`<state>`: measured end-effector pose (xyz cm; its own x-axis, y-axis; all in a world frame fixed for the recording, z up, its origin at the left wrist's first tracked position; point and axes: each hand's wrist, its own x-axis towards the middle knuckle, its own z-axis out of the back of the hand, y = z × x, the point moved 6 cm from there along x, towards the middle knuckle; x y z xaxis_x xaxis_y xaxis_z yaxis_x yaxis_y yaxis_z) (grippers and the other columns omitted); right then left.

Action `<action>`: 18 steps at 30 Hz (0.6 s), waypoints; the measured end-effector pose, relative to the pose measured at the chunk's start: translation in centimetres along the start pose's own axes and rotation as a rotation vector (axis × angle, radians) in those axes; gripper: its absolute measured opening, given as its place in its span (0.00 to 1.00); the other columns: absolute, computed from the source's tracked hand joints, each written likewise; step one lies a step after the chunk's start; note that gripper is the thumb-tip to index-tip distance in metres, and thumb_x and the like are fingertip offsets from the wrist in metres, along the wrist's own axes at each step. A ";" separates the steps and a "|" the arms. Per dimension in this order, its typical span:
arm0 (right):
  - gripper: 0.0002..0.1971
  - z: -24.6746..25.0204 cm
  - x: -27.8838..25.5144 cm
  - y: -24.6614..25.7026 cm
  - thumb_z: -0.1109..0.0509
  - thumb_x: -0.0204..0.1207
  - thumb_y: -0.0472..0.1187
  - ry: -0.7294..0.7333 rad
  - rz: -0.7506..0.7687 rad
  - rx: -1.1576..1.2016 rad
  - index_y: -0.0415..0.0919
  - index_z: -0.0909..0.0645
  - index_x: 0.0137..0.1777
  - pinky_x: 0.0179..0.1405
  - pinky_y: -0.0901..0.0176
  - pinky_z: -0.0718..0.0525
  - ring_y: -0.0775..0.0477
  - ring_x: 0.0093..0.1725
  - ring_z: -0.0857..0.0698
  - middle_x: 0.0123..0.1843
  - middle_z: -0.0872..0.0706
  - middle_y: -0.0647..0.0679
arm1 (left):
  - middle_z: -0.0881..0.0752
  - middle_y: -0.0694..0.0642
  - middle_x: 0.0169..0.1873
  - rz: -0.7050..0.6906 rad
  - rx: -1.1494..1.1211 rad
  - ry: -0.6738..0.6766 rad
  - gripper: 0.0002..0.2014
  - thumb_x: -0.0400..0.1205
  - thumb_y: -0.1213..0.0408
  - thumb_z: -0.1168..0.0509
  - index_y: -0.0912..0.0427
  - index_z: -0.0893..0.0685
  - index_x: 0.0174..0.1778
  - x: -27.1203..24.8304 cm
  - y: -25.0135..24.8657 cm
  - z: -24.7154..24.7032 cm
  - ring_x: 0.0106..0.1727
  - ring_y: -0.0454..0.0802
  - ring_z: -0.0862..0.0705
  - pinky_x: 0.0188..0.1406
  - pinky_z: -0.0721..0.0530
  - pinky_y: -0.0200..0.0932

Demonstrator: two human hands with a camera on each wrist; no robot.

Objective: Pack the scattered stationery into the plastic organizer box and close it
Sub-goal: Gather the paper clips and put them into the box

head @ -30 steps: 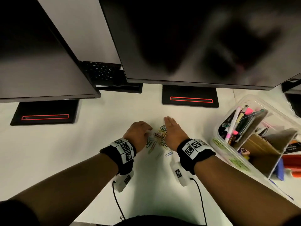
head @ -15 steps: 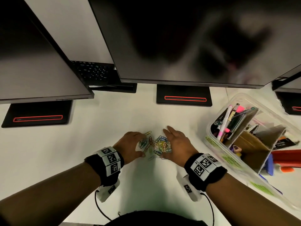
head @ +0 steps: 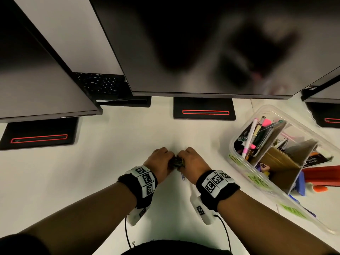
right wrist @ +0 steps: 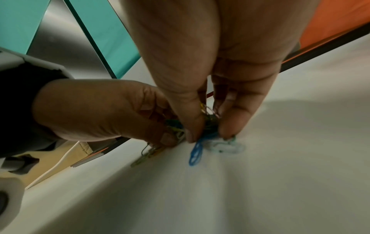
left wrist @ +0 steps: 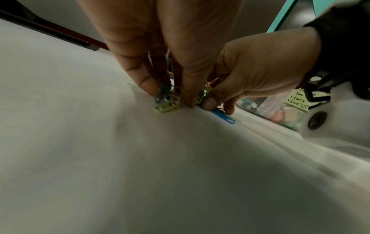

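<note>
Now bunched, no longer spread, at centre frame on the white desk (head: 92, 181): small coloured wire paper clips (left wrist: 167, 101), left hand (head: 159, 165) and right hand (head: 191, 163) grip pinching them; clear plastic organizer box (head: 239, 159) open at right, awaiting them.

A white desk (head: 92, 172) fills the near and middle ground, evenly lit, with soft shadows near the bottom edge. 3 dark monitors hang over its far side: a large one (head: 202, 43) in the centre, another (head: 27, 80) angled at the left, and the corner of a 3rd (head: 323, 87) at the far right. Each stands on a flat black base with a red-outlined slot: left (head: 38, 138), centre (head: 205, 112), right (head: 329, 120). Between the left and centre screens lies a black keyboard (head: 100, 84), and above it a plain pale wall (head: 70, 28).
</note>
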<state>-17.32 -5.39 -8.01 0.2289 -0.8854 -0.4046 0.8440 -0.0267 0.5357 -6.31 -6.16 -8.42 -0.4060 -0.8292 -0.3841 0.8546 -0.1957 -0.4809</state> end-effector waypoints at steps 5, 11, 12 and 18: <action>0.08 -0.1 0.1 -0.3 0.35 0.74 0.31 -0.006 -0.002 -0.036 0.33 0.19 0.51 0.50 0.50 0.21 0.36 0.49 0.18 0.52 0.20 0.36 | 0.18 0.59 0.53 -0.015 0.007 0.011 0.11 0.82 0.64 0.41 0.59 0.18 0.57 0.0 -0.6 0.2 0.55 0.57 0.19 0.53 0.25 0.42; 0.10 2.7 -0.8 0.8 0.39 0.76 0.29 -0.056 -0.021 -0.047 0.32 0.19 0.53 0.43 0.65 0.33 0.38 0.54 0.19 0.53 0.18 0.36 | 0.15 0.58 0.53 0.001 -0.090 0.003 0.10 0.80 0.67 0.38 0.60 0.17 0.55 -0.3 -3.1 3.2 0.54 0.56 0.16 0.49 0.23 0.39; 0.10 3.7 -1.2 1.2 0.39 0.76 0.29 -0.083 -0.020 -0.035 0.32 0.19 0.53 0.43 0.66 0.34 0.38 0.54 0.19 0.53 0.17 0.36 | 0.14 0.58 0.52 -0.004 -0.106 -0.014 0.10 0.80 0.68 0.38 0.59 0.16 0.55 -0.4 -3.7 4.0 0.54 0.56 0.16 0.51 0.21 0.41; 0.09 11.5 -5.1 3.2 0.38 0.75 0.31 -0.261 0.009 -0.048 0.35 0.18 0.52 0.49 0.59 0.27 0.39 0.54 0.18 0.52 0.14 0.38 | 0.11 0.56 0.47 -0.150 -0.079 -0.163 0.09 0.78 0.67 0.34 0.58 0.14 0.53 -1.5 -9.6 9.5 0.49 0.53 0.15 0.48 0.23 0.38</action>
<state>-21.37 -6.32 4.31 0.1089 -0.9754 -0.1918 0.8658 -0.0017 0.5004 -10.82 -8.03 4.26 -0.4632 -0.8688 -0.1749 0.7582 -0.2863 -0.5858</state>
